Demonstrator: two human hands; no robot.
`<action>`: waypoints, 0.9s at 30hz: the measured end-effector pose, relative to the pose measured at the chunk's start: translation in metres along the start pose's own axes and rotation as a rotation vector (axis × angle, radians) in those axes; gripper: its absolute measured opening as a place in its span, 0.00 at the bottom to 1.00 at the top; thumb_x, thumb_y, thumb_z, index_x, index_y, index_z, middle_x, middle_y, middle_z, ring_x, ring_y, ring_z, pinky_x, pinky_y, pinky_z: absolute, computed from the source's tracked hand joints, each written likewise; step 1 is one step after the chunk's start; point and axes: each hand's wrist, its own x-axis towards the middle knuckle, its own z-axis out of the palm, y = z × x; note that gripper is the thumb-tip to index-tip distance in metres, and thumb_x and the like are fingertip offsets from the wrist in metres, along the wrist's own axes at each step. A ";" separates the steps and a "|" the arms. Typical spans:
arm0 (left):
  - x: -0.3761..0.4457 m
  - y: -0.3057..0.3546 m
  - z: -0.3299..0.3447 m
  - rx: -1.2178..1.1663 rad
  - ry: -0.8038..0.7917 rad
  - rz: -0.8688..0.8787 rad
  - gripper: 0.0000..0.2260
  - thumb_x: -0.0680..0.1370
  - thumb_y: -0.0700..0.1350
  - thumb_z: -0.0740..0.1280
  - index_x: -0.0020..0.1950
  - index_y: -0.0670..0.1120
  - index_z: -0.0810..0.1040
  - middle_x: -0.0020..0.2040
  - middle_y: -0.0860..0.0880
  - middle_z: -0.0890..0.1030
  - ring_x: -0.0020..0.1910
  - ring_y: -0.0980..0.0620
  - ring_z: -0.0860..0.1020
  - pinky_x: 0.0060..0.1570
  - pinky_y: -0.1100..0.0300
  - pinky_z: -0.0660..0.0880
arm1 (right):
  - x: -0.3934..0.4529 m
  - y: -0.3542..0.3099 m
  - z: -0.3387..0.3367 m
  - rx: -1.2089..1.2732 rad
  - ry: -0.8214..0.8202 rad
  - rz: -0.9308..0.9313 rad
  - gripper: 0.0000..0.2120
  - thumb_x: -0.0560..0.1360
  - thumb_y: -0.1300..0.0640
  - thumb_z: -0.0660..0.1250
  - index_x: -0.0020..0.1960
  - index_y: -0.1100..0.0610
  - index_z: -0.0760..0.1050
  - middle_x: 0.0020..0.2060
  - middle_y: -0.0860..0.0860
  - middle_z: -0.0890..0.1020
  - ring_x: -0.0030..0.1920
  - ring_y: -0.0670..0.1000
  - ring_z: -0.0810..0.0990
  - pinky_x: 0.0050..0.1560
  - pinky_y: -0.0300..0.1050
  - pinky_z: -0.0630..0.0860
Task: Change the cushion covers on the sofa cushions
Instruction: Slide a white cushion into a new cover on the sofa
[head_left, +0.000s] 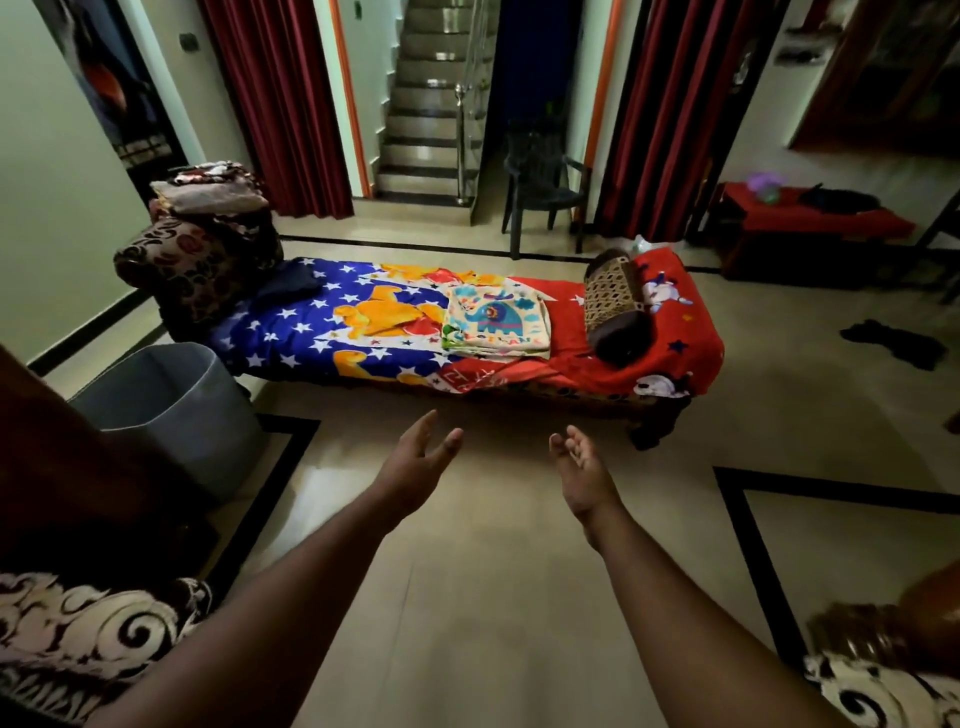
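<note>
Cream cushion covers (496, 325), folded in a stack with an elephant print on top, lie at centre frame on the daybed's red-and-blue bedsheet (311, 322). Just right of them a lattice-patterned bolster (610, 301) leans at the red end. Brown swirl-print cushions (202, 260) pile up at the daybed's left end. Lower centre, both arms reach out over the tiled floor (493, 571): left hand (421, 462) and right hand (582, 467) spread, fingers relaxed, holding nothing, well short of the covers. Grey bin (171, 410) stands at left.
</note>
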 end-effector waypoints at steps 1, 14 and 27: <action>0.018 0.000 -0.001 0.003 0.014 -0.012 0.33 0.78 0.62 0.66 0.80 0.53 0.60 0.78 0.44 0.65 0.75 0.47 0.67 0.68 0.49 0.71 | 0.021 -0.002 0.002 -0.009 -0.005 0.010 0.31 0.80 0.43 0.64 0.79 0.54 0.60 0.76 0.57 0.65 0.75 0.53 0.66 0.65 0.43 0.65; 0.277 -0.025 -0.039 0.009 -0.037 -0.062 0.34 0.77 0.63 0.66 0.80 0.53 0.60 0.78 0.47 0.64 0.74 0.49 0.67 0.68 0.47 0.72 | 0.266 -0.015 0.084 -0.113 0.007 0.099 0.31 0.80 0.43 0.64 0.78 0.53 0.61 0.76 0.58 0.66 0.73 0.53 0.68 0.72 0.54 0.68; 0.528 -0.010 -0.075 0.105 -0.179 -0.178 0.33 0.77 0.63 0.66 0.79 0.54 0.61 0.75 0.47 0.69 0.70 0.48 0.72 0.66 0.44 0.74 | 0.485 -0.036 0.121 -0.102 0.035 0.174 0.49 0.66 0.28 0.69 0.78 0.54 0.61 0.76 0.56 0.66 0.73 0.54 0.68 0.72 0.53 0.68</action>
